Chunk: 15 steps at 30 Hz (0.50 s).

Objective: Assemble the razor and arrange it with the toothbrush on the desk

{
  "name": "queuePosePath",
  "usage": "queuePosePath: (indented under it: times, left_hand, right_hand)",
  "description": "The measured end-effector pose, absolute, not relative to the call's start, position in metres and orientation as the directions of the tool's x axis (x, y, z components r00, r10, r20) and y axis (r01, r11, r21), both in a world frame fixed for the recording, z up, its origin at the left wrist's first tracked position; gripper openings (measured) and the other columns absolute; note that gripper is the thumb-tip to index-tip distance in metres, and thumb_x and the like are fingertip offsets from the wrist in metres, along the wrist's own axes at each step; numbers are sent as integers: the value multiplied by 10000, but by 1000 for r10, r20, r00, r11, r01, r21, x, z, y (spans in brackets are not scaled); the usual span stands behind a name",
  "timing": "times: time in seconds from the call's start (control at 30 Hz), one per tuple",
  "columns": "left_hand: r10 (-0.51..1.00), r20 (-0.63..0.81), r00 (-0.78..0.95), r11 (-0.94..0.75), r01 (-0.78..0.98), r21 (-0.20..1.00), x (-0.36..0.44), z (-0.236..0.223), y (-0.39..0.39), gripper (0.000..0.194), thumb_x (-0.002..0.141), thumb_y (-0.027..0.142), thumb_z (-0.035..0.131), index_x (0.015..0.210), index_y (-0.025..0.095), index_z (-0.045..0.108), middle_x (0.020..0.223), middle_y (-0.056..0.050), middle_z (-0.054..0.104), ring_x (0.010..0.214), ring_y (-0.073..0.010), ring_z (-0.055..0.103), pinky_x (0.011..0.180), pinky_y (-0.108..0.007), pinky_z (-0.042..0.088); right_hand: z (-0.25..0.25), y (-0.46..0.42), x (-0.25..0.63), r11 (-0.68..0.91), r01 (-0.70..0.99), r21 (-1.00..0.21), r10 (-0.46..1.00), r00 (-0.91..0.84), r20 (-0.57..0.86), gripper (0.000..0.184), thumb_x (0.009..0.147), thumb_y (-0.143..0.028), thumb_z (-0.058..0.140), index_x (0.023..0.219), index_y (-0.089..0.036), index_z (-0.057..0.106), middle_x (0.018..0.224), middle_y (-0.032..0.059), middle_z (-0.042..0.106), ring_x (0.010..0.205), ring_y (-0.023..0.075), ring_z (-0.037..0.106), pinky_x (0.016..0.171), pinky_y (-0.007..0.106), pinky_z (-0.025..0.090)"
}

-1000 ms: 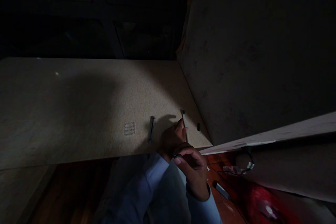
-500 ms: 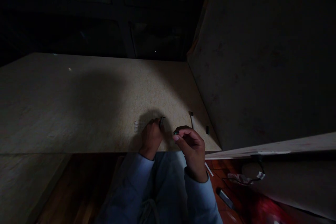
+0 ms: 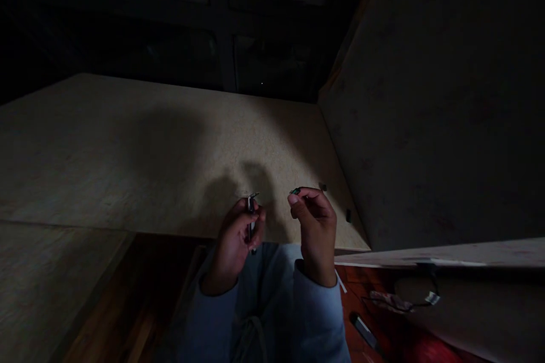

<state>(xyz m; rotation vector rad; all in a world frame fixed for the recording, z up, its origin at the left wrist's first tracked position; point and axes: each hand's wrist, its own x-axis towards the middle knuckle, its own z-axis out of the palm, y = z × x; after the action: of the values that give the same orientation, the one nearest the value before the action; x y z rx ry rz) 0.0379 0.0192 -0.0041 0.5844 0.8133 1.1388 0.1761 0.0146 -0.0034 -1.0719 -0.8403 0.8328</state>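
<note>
My left hand (image 3: 236, 235) is closed around a slim dark pen-like stick (image 3: 251, 218), held nearly upright near the table's front edge. A small, thin metallic piece (image 3: 255, 194) juts sideways from its top; its kind is unclear in the dim light. To the right, my right hand (image 3: 315, 215) pinches a tiny dark green piece (image 3: 294, 191) between thumb and fingertips. The two held things are apart. Beyond my right hand, a small dark piece (image 3: 322, 186) and a short black piece (image 3: 348, 216) lie on the pale table (image 3: 170, 181).
A wall panel (image 3: 447, 125) borders the table on the right. Dark framed panes stand behind it. On the floor at right lie a grey-black object (image 3: 364, 329), a white strip (image 3: 342, 282), a cable with a white tag (image 3: 432, 298) and something red (image 3: 430, 349).
My left hand has turned and risen from the tabletop, bringing the stick upright into view. My right hand has lifted slightly with the green piece. The camera view has shifted a little.
</note>
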Motion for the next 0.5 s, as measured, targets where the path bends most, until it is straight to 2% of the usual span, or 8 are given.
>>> queuePosePath:
  times: [0.1,0.23,0.33,0.5]
  left_hand:
    - [939,-240,245,340,-567,750,31,6,10,209,785,346,689,880,179,605,704,42,603,357,-13,335,378,-183,244]
    - [953,-149,263,272,-528,804,23,15,0,447,818,574,693,984,159,683,734,22,608,363,-5,315,379,-198,210]
    - [956,-131,263,244,-460,854,19,22,-8,505,757,555,785,1057,155,712,716,35,580,391,3,298,394,-195,185]
    - [929,-158,334,297,-422,856,13,33,-20,610,634,534,888,1079,145,737,716,32,555,457,-11,326,414,-195,183]
  right_hand:
    - [-8,4,165,388,-35,-921,844,415,340,58,835,-202,760,861,-225,714,795,-13,613,706,124,555,623,252,452]
    - [-12,-11,160,557,184,-810,747,316,585,195,866,-81,705,941,-256,747,877,17,646,841,165,621,713,301,507]
    - [-7,-18,159,627,275,-729,692,233,683,253,886,-58,672,994,-271,754,889,26,653,818,171,643,688,313,531]
    - [2,-28,156,680,364,-637,623,172,763,269,896,-75,666,1029,-289,758,893,36,660,773,177,664,611,307,538]
